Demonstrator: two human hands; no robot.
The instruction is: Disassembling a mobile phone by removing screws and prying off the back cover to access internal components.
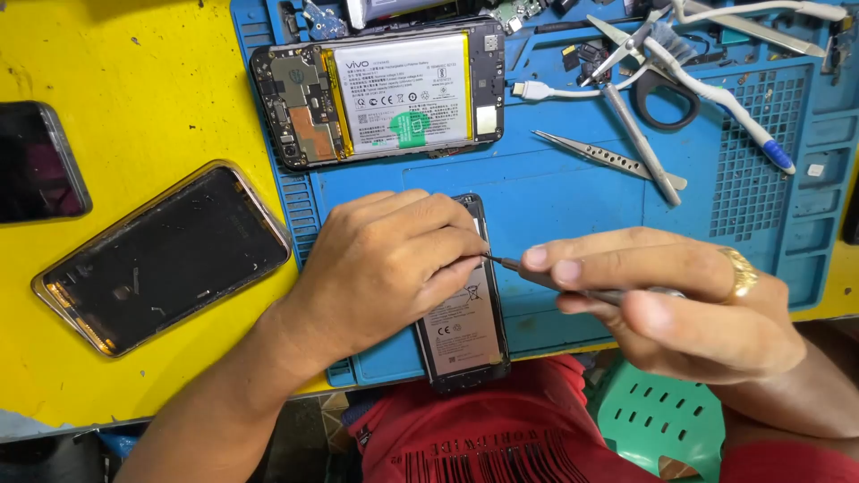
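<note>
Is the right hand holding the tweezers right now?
No: the right hand grips a thin screwdriver aimed at the opened phone under the left hand, while the tweezers lie on the blue mat.

A yellow bench (134,80) carries a blue repair mat (573,192) over its right part. Directly on the bare yellow, left of the mat, lie a phone back cover (165,255), inner side up and tilted, and a dark phone (36,161) cut by the left edge. On the mat lie two opened phones (380,89) (465,335), tweezers (608,159), scissors (658,76) and a white cable (555,91).
</note>
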